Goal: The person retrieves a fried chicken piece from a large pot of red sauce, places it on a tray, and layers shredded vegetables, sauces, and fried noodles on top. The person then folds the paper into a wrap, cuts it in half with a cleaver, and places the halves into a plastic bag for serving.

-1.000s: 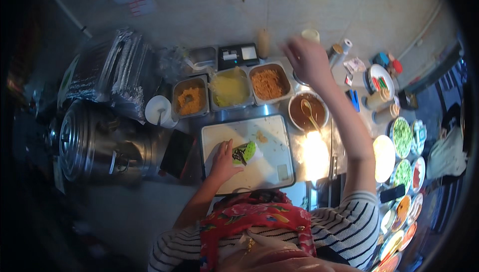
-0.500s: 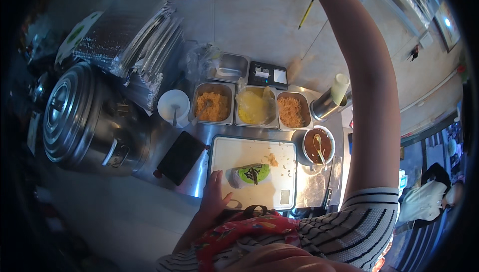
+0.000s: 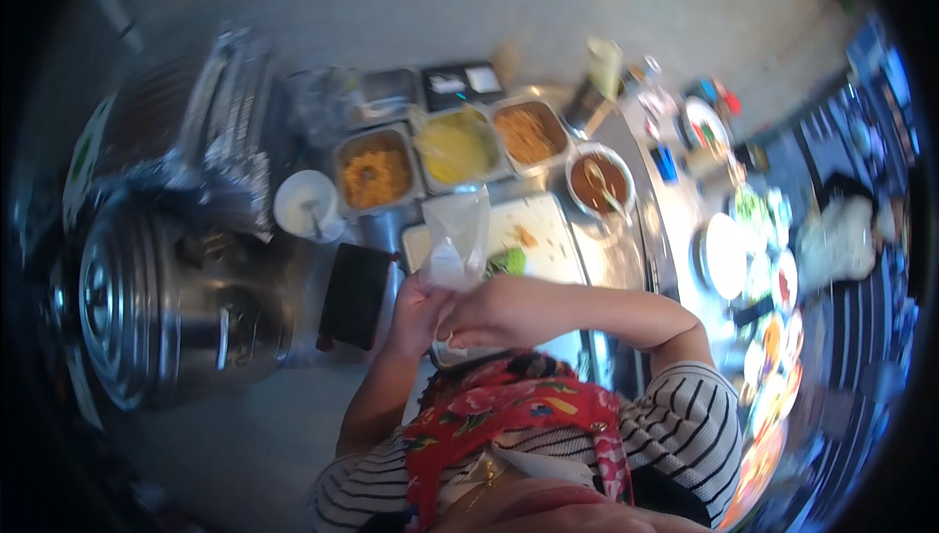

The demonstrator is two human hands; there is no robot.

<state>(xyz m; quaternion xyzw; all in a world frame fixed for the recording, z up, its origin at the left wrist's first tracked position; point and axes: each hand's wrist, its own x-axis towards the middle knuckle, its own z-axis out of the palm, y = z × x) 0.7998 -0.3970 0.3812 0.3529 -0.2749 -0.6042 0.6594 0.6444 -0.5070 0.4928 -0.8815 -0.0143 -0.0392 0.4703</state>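
Centre frame, the left hand (image 3: pixel 418 310) grasps a translucent white plastic bag (image 3: pixel 460 227) low, seemingly to steady it; the right hand (image 3: pixel 492 308) has an unclear grip. A bright-green bundle (image 3: pixel 508 261) lies on a white rectangular board (image 3: pixel 550 247).

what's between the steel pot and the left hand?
A black rectangular object lies between the steel pot and the left hand; head view shows it.

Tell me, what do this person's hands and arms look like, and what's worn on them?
The left hand and right hand are both ungloved, and the forearms are uncovered. Short white sleeves with narrow dark stripes cover the upper arms. No watch shows; blur makes rings impossible to rule out.
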